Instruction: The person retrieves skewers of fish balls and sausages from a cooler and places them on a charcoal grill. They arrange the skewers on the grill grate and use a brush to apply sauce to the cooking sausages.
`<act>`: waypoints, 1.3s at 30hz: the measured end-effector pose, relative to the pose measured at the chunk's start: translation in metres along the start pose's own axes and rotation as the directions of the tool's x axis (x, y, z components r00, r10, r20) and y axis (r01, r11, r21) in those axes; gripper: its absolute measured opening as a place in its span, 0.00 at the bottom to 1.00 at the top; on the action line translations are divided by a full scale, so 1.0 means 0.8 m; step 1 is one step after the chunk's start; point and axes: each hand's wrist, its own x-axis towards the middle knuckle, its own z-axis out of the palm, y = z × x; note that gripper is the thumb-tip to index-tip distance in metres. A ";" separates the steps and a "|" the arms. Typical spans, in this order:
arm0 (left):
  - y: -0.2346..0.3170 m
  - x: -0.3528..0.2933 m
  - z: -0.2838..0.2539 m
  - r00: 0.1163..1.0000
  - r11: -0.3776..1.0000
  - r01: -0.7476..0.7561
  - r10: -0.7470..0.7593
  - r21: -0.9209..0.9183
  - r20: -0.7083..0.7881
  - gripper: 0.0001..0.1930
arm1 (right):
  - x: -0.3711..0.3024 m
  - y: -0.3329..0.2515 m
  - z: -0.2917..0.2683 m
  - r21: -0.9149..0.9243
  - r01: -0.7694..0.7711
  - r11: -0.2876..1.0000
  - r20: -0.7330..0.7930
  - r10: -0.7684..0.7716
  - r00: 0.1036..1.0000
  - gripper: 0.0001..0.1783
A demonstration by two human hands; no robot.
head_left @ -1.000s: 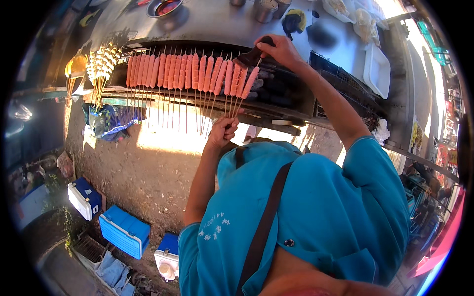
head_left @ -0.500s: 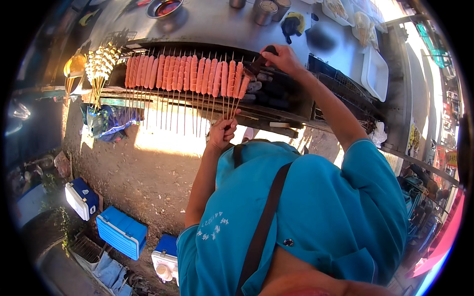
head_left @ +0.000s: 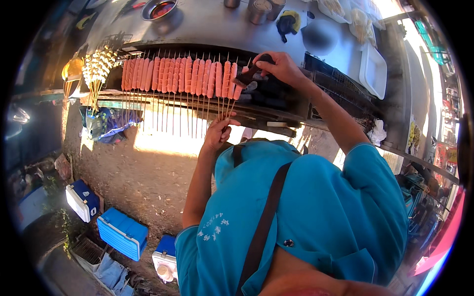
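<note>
A long row of scored pink sausages on sticks (head_left: 177,75) lies side by side over a narrow grill (head_left: 276,106). Their bare sticks jut out toward me past the grill's near edge. At the right end of the row, my left hand (head_left: 218,132) grips the lower ends of several sausage skewers, fingers closed round the sticks. My right hand (head_left: 282,69) is closed on the dark handle of a basting brush (head_left: 248,75). The brush's head is at the upper part of the rightmost sausages; whether it presses on them I cannot tell.
Pale skewered pieces (head_left: 98,64) stand bunched left of the sausages. Behind the grill, a metal counter (head_left: 207,24) bears a bowl of red liquid (head_left: 159,9), metal canisters (head_left: 259,11) and a black-and-yellow bundle (head_left: 288,23). A white tray (head_left: 373,71) sits at right; cool boxes (head_left: 122,233) are lower left.
My right hand has brought the brush left and a little down, onto the rightmost sausages. The left hand has shifted slightly left with its sticks, and the end sausages have moved closer to upright.
</note>
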 end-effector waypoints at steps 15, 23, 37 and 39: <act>0.006 -0.002 0.007 1.000 1.000 0.002 -0.002 -0.001 0.015 0.13 | 0.059 0.021 0.016 -0.164 0.146 0.976 -0.003 -0.149 0.989 0.11; 0.004 0.002 -0.001 1.000 1.000 0.010 -0.010 -0.018 0.015 0.13 | 0.072 -0.015 0.066 -0.450 0.277 0.849 0.158 -0.230 0.960 0.14; 0.004 0.000 0.000 1.000 1.000 -0.007 0.007 0.002 0.030 0.12 | 0.051 0.021 -0.027 -0.185 0.165 0.969 -0.178 -0.198 0.964 0.12; 0.005 0.000 -0.002 1.000 0.999 -0.001 0.000 0.043 0.005 0.12 | 0.033 0.006 -0.028 -0.129 0.170 0.977 -0.133 -0.187 0.973 0.11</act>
